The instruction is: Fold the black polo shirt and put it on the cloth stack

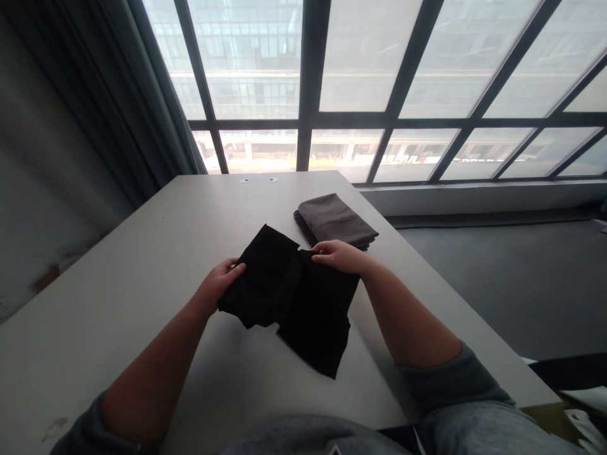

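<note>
By windows [358,57] — table [142,272]; black cloth [289,294]

I've got blk cloth [290,292] up btwn my L hand [219,283] & R hand [339,256], over the near half of the table [118,278], closer to its R edge. Matte, w/ a band or fold down the mid, uneven bottom edge, R part hanging lower.

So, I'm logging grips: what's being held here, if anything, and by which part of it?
Black fabric: the left hand holds its left edge, and the right hand holds its far edge, right of centre.
</note>
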Available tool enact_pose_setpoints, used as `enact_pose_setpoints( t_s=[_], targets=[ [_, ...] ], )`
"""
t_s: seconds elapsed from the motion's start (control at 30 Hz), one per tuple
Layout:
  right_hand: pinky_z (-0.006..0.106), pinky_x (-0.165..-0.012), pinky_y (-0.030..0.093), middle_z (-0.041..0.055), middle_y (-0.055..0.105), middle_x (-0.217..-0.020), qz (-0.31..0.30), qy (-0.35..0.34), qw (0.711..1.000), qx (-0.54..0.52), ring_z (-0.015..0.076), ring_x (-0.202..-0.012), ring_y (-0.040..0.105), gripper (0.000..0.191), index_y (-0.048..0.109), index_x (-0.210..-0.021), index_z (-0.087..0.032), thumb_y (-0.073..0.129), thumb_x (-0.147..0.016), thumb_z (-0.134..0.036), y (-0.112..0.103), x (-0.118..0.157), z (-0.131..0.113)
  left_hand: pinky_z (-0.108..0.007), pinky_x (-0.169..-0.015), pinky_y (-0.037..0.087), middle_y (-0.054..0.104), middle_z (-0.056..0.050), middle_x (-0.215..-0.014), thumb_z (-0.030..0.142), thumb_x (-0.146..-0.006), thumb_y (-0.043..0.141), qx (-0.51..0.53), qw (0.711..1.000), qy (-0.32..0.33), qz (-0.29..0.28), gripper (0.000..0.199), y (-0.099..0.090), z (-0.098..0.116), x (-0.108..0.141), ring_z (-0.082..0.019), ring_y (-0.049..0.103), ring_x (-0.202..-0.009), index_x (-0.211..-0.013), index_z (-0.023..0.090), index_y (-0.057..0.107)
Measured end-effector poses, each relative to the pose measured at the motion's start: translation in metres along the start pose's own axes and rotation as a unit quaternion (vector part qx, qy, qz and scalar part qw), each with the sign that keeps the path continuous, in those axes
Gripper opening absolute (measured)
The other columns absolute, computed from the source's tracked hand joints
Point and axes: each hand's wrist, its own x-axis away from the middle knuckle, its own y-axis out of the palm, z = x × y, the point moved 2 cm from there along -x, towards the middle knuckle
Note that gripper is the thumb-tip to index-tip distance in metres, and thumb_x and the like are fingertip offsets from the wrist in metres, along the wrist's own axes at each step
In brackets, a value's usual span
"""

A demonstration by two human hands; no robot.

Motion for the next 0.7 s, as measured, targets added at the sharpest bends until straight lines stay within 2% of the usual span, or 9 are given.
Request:
enact_pose_setpoints(
  t_s=[0.07, 0.13, 0.2, 0.27, 0.37, 0.47, 0.53, 0.63, 0.7],
  targets=[
    [0.033, -0.084, 0.054, 0.0059, 0.074, -0.100, 0.056, -0.026, 0.991, 0.121, 0.0224, -0.089, 0.069, 0.025, 0.078, -0.114, -0.022, 0.075, -0.091, -0.031, -0.002, 0.003, -0.006, -0.049, -0.095, 0.060, 0.073, -0.017, -0.123, 0.057, -0.087, 0.067, -0.150, 0.979, 0.090, 0.103, 0.053, -0.011, 0.002, -0.005, -0.034, 0.071, -0.114, -0.121, 0.016, 0.068],
    [0.034, -0.093, 0.052, 0.0079, 0.073, -0.112, 0.085, -0.079, 0.975, 0.189, 0.0245, -0.102, 0.069, 0.032, 0.077, -0.122, -0.023, 0.075, -0.090, -0.026, 0.001, 0.008, -0.016, -0.047, -0.101, 0.057, 0.069, -0.015, -0.131, 0.053, -0.093, 0.059, -0.261, 0.940, 0.189, 0.113, 0.045, -0.009, 0.007, -0.001, -0.032, 0.067, -0.121, -0.121, 0.019, 0.068],
    [0.033, -0.096, 0.051, 0.0075, 0.072, -0.117, 0.060, -0.136, 0.967, 0.209, 0.0240, -0.105, 0.069, 0.035, 0.076, -0.125, -0.024, 0.074, -0.090, -0.023, 0.012, 0.013, -0.027, -0.045, -0.104, 0.054, 0.070, -0.012, -0.131, 0.051, -0.097, 0.056, -0.325, 0.912, 0.250, 0.001, 0.043, 0.006, 0.009, 0.009, -0.029, 0.066, -0.121, -0.126, 0.022, 0.069],
    [0.032, -0.094, 0.053, 0.0060, 0.073, -0.116, -0.001, -0.170, 0.963, 0.207, 0.0228, -0.101, 0.071, 0.039, 0.075, -0.127, -0.026, 0.074, -0.089, -0.020, 0.029, 0.016, -0.031, -0.046, -0.109, 0.050, 0.069, -0.010, -0.136, 0.052, -0.093, 0.065, -0.382, 0.877, 0.267, -0.116, 0.049, 0.027, 0.006, 0.022, -0.030, 0.064, -0.125, -0.135, 0.027, 0.067],
    [0.037, -0.103, 0.052, 0.0094, 0.069, -0.135, -0.037, -0.190, 0.957, 0.217, 0.0276, -0.118, 0.068, 0.057, 0.069, -0.140, -0.027, 0.078, -0.084, -0.016, 0.061, 0.012, -0.027, -0.049, -0.114, 0.044, 0.066, -0.010, -0.142, 0.047, -0.083, 0.079, -0.462, 0.833, 0.257, -0.161, 0.065, 0.049, -0.002, 0.032, -0.035, 0.058, -0.133, -0.144, 0.030, 0.063],
    [0.047, -0.119, 0.041, 0.0131, 0.052, -0.159, -0.013, -0.215, 0.947, 0.238, 0.0333, -0.146, 0.048, 0.066, 0.063, -0.148, -0.025, 0.074, -0.084, -0.011, 0.087, 0.003, -0.017, -0.048, -0.110, 0.047, 0.070, -0.010, -0.131, 0.035, -0.087, 0.073, -0.455, 0.836, 0.263, -0.157, 0.058, 0.058, -0.005, 0.034, -0.033, 0.063, -0.124, -0.144, 0.028, 0.063],
    [0.048, -0.120, 0.039, 0.0123, 0.054, -0.157, -0.005, -0.239, 0.941, 0.239, 0.0328, -0.148, 0.045, 0.057, 0.069, -0.139, -0.023, 0.071, -0.084, -0.007, 0.094, -0.003, -0.013, -0.046, -0.107, 0.049, 0.071, -0.009, -0.127, 0.027, -0.089, 0.067, -0.409, 0.853, 0.281, -0.160, 0.050, 0.058, -0.002, 0.034, -0.030, 0.065, -0.119, -0.139, 0.027, 0.065],
    [0.040, -0.107, 0.047, 0.0110, 0.071, -0.128, 0.010, -0.240, 0.945, 0.224, 0.0282, -0.125, 0.061, 0.035, 0.075, -0.115, -0.020, 0.068, -0.084, -0.006, 0.089, -0.007, -0.012, -0.040, -0.102, 0.053, 0.070, -0.008, -0.123, 0.024, -0.091, 0.062, -0.313, 0.887, 0.305, -0.151, 0.032, 0.053, 0.007, 0.036, -0.026, 0.067, -0.115, -0.121, 0.025, 0.071],
    [0.034, -0.093, 0.048, 0.0082, 0.073, -0.108, 0.018, -0.226, 0.949, 0.218, 0.0245, -0.105, 0.065, 0.024, 0.073, -0.106, -0.019, 0.068, -0.085, -0.008, 0.079, -0.007, -0.014, -0.038, -0.100, 0.054, 0.068, -0.009, -0.124, 0.027, -0.091, 0.062, -0.268, 0.900, 0.317, -0.131, 0.020, 0.049, 0.012, 0.038, -0.025, 0.068, -0.114, -0.109, 0.023, 0.071]
  ],
)
